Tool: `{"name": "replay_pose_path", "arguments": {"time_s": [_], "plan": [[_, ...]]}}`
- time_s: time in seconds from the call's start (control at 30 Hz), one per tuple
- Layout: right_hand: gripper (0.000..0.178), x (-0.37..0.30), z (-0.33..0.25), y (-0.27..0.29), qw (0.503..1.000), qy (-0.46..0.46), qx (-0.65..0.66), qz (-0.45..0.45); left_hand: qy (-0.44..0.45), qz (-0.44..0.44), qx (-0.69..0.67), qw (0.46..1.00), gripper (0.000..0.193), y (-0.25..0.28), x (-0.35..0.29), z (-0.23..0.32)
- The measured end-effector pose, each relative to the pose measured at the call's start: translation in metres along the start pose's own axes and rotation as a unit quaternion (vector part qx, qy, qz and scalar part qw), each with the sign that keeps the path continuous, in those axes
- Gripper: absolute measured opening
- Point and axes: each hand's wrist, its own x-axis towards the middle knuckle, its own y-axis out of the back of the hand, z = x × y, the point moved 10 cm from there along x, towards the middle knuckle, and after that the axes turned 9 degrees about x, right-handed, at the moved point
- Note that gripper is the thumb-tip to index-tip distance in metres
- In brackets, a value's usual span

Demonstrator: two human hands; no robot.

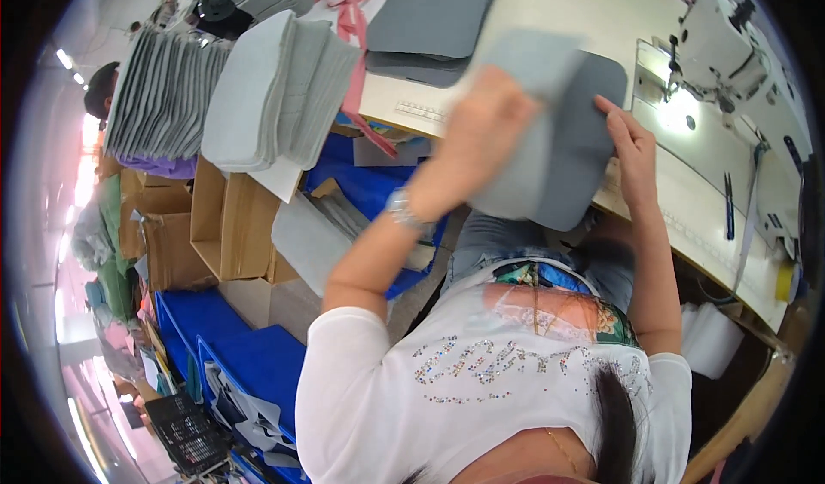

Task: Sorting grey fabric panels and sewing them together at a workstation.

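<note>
A light grey fabric panel (516, 174) and a darker grey panel (589, 140) overlap in front of me at the table's near edge. My left hand (485, 127), a watch on its wrist, is closed on the light panel, its top blurred by motion. At the dark panel's right edge, my right hand (632, 144) grips with thumb and fingers. Whether the two panels are joined cannot be made out. Behind them, a stack of dark grey panels (430, 20) lies on the white table (550, 3).
To the right stands a sewing machine (722, 45) with its lamp lit; tweezers (729, 205) lie near it. Stacks of grey panels (249, 97) rise at the left above cardboard boxes (228, 217). Blue bins (249, 355) stand lower left. A ruler strip (419, 110) marks the table edge.
</note>
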Motion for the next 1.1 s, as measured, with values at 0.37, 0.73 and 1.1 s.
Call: {"name": "replay_pose_path", "arguments": {"time_s": [0.37,0.73,1.1], "plan": [[0.022,-0.040,-0.012,0.026,0.993,0.025,-0.099,-0.066,-0.111,-0.160,-0.052,0.979,0.042,-0.081,0.042,0.024],[0.018,-0.053,-0.038,0.017,0.964,0.134,-0.229,-0.027,0.055,-0.338,-0.265,0.901,0.026,-0.109,0.025,0.043],[0.016,-0.060,-0.043,0.027,0.962,0.172,-0.209,0.028,0.086,-0.314,-0.215,0.921,0.012,-0.100,0.022,0.026]]}}
